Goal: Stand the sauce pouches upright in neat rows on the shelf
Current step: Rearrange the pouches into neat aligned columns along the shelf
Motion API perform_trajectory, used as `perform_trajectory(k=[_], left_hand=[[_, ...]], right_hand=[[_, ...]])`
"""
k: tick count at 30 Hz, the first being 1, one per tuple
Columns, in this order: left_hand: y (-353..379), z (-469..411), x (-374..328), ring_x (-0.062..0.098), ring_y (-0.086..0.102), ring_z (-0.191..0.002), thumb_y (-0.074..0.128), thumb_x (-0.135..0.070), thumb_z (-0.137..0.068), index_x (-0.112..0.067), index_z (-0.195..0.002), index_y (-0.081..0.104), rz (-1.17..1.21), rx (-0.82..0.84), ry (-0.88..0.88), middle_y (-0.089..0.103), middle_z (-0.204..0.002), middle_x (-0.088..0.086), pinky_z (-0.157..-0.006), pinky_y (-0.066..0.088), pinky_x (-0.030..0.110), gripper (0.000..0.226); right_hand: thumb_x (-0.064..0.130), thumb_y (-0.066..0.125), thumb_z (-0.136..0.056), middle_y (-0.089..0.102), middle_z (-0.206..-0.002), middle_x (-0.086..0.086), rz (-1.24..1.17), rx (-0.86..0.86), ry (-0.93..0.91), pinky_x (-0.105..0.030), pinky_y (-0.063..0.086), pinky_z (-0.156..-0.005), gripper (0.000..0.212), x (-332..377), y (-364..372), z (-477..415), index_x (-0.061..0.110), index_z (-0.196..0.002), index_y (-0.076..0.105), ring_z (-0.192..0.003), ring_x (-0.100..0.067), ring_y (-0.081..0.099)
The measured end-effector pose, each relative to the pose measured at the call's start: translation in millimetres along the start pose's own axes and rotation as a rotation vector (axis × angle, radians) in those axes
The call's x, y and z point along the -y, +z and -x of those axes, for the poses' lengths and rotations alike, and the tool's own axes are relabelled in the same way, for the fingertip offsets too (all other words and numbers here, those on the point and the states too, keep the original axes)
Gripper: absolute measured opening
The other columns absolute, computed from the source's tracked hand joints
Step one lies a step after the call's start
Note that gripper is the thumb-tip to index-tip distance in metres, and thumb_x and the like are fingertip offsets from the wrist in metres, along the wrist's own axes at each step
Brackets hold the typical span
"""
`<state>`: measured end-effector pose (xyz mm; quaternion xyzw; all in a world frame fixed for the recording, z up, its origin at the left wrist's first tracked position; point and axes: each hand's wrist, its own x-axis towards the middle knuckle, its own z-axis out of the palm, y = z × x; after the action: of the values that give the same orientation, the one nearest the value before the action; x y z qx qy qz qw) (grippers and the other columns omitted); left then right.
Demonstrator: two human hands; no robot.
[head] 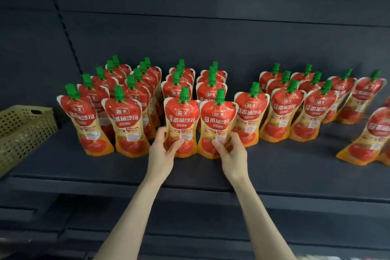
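Several red and orange sauce pouches with green caps stand in rows on the dark shelf (pixel 274 167). My left hand (pixel 163 150) grips the lower part of a front pouch (pixel 182 120) at the middle of the shelf. Right beside it, my right hand (pixel 231 152) grips the lower part of a second front pouch (pixel 217 122). Both pouches stand upright, side by side, in front of two short rows. More rows stand to the left (pixel 124 120) and right (pixel 282 112).
A perforated tan basket (pixel 23 131) sits at the shelf's left end. At the far right, a pouch (pixel 371 137) leans forward, nearer the front edge. A dark back panel rises behind the rows. Another shelf edge lies below.
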<state>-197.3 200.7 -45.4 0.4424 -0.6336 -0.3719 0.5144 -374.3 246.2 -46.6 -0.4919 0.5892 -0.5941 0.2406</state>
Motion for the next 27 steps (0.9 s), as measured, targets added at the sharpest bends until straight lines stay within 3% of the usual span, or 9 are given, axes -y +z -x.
perform_trajectory(k=[7,11,14,17,20,23,27], left_hand=[[-4,-17,7,0.007,0.054,-0.110,0.066,-0.030,-0.083,-0.024,-0.121,0.041,-0.068,0.059,-0.017,0.055,-0.118,-0.009,-0.084,0.045,0.014,0.046],[2,-11,6,0.018,0.050,-0.119,0.076,-0.030,-0.074,-0.011,-0.129,0.039,-0.242,-0.089,0.017,0.052,-0.126,0.006,-0.095,0.048,0.035,0.070],[6,-12,4,0.021,0.051,-0.120,0.075,-0.027,-0.076,-0.010,-0.130,0.038,-0.250,-0.111,0.030,0.052,-0.128,0.007,-0.094,0.047,0.034,0.068],[8,-15,4,0.022,0.049,-0.122,0.073,-0.025,-0.078,-0.010,-0.131,0.037,-0.259,-0.119,0.033,0.051,-0.129,0.008,-0.095,0.043,0.030,0.066],[8,-16,7,0.022,0.047,-0.124,0.071,-0.022,-0.080,-0.009,-0.132,0.036,-0.276,-0.126,0.037,0.050,-0.130,0.009,-0.093,0.038,0.025,0.064],[7,-17,7,0.023,0.047,-0.125,0.070,-0.025,-0.080,-0.009,-0.134,0.035,-0.320,-0.145,0.030,0.051,-0.132,0.009,-0.097,0.041,0.031,0.066],[7,-19,6,0.025,0.048,-0.124,0.069,-0.029,-0.080,-0.009,-0.134,0.035,-0.402,-0.170,0.011,0.051,-0.132,0.010,-0.096,0.045,0.037,0.067]], right_hand=[[0.017,0.064,-0.087,0.060,-0.102,0.011,0.015,-0.041,0.017,-0.005,0.047,-0.070,0.032,8,21,-4,0.018,-0.111,0.044,-0.090,0.010,0.059],[0.014,0.069,-0.083,0.061,-0.111,0.004,0.097,-0.069,-0.011,-0.024,0.052,-0.085,0.041,3,23,-3,0.024,-0.111,0.040,-0.103,-0.007,0.060],[0.019,0.070,-0.083,0.060,-0.115,0.003,0.162,-0.099,0.001,-0.034,0.052,-0.090,0.043,2,26,-6,0.024,-0.115,0.042,-0.107,-0.013,0.059],[0.020,0.068,-0.084,0.059,-0.112,0.009,0.182,-0.102,-0.008,-0.030,0.052,-0.090,0.045,2,29,-9,0.023,-0.119,0.041,-0.104,-0.008,0.059],[0.018,0.067,-0.086,0.057,-0.109,0.013,0.167,-0.086,-0.022,-0.018,0.050,-0.083,0.043,1,31,-12,0.025,-0.118,0.040,-0.098,-0.001,0.057],[0.018,0.066,-0.087,0.056,-0.111,0.013,0.150,-0.072,-0.009,-0.006,0.046,-0.075,0.043,-1,33,-16,0.027,-0.119,0.039,-0.099,0.000,0.056],[0.021,0.065,-0.087,0.053,-0.113,0.014,0.168,-0.067,-0.001,-0.011,0.044,-0.080,0.047,-3,35,-21,0.022,-0.126,0.039,-0.102,0.000,0.052]])
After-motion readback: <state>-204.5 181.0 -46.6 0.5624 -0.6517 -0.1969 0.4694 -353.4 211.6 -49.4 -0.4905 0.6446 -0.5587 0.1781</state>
